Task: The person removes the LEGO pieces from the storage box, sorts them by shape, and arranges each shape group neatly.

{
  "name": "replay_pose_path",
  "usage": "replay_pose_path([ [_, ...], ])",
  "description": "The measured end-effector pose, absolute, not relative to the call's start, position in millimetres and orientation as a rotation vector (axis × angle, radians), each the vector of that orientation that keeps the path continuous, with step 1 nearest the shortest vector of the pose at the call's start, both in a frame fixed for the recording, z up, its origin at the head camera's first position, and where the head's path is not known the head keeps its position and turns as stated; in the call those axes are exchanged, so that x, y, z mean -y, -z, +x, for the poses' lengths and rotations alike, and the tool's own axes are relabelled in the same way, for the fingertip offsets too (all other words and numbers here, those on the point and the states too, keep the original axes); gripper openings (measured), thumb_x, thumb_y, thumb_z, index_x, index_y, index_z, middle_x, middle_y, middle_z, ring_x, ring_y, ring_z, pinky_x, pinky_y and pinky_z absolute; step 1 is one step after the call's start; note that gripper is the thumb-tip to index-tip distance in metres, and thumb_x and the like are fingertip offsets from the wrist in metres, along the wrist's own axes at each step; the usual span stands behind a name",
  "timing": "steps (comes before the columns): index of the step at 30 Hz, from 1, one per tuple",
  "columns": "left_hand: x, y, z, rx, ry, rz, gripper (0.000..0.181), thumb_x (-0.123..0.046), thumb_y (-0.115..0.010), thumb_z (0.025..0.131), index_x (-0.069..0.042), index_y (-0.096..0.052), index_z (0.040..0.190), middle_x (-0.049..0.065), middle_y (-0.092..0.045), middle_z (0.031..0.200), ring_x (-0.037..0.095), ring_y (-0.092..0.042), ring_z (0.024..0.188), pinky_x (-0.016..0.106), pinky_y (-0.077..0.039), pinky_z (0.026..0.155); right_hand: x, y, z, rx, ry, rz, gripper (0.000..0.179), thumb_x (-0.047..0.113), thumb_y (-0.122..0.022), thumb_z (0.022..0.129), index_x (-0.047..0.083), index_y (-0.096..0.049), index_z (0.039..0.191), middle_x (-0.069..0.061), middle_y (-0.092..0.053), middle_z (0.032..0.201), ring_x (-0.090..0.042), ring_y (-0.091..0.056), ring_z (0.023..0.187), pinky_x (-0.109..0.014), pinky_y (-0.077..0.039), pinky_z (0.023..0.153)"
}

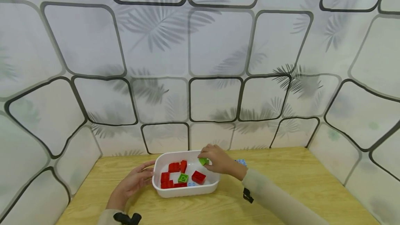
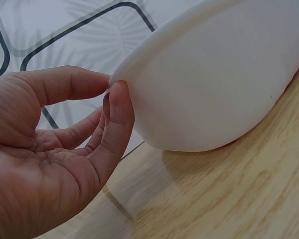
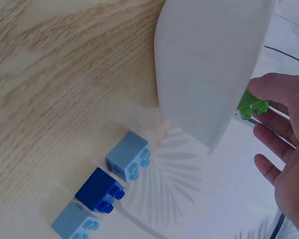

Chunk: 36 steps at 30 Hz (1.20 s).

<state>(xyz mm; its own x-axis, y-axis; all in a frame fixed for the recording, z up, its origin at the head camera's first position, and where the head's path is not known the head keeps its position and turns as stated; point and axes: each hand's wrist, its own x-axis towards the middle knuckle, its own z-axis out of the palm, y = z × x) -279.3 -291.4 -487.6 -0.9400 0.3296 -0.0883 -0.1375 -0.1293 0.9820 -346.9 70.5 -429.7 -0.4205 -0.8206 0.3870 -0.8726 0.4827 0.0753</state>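
Note:
A white plastic bin (image 1: 187, 193) stands on the wooden table with several red toy bricks (image 1: 173, 167), a green brick (image 1: 183, 178) and a light blue brick (image 1: 191, 184) inside. My left hand (image 1: 135, 182) is at the bin's left end, its fingertips touching the outer wall near the rim; in the left wrist view, the fingers (image 2: 118, 107) are bent loosely. Over the right part of the bin, my right hand (image 1: 218, 160) pinches another green brick (image 3: 251, 105) between thumb and fingers. That brick is partly hidden by the hand and the bin's wall.
Beyond the bin's right end, a light blue brick (image 3: 128, 155), a dark blue brick (image 3: 99, 190) and another light blue brick (image 3: 74, 221) stand in a row on the table (image 1: 281, 180). A patterned curtain (image 1: 215, 100) encloses the table at the back and sides.

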Motion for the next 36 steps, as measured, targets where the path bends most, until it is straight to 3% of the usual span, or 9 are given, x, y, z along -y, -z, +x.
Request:
replay_pose_path([
  [19, 295, 491, -281, -1.792, -2.158, 0.244, 0.048, -0.006, -0.054, 0.104, -0.006, -0.042, 0.15, -0.005, -0.067, 0.118, 0.008, -0.066, 0.108, 0.027, -0.057, 0.095, -139, 414, -352, 2.316, -0.222, 1.28, 0.029, 0.009, -0.084, 0.081, 0.009, -0.076, 0.109, -0.004, -0.07, 0.103, -0.022, -0.062, 0.096, -0.042, -0.054, 0.08],
  [29, 295, 493, -279, -1.737, -2.178, 0.311, 0.038, -0.005, -0.052, 0.105, -0.02, -0.053, 0.14, -0.005, -0.068, 0.118, 0.009, -0.067, 0.109, 0.027, -0.057, 0.095, -179, 419, -354, 2.383, -0.18, 1.22, 0.029, 0.005, -0.084, 0.079, 0.01, -0.075, 0.106, -0.003, -0.069, 0.1, -0.021, -0.061, 0.09, -0.043, -0.052, 0.075],
  [36, 294, 491, -279, -1.76, -2.17, 0.268, 0.044, -0.007, -0.053, 0.105, -0.011, -0.045, 0.148, -0.004, -0.068, 0.118, 0.009, -0.067, 0.109, 0.028, -0.058, 0.095, -205, 429, -355, 2.424, -0.114, 1.177, 0.029, 0.003, -0.083, 0.078, 0.009, -0.075, 0.105, -0.005, -0.069, 0.098, -0.023, -0.061, 0.089, -0.043, -0.052, 0.072],
])
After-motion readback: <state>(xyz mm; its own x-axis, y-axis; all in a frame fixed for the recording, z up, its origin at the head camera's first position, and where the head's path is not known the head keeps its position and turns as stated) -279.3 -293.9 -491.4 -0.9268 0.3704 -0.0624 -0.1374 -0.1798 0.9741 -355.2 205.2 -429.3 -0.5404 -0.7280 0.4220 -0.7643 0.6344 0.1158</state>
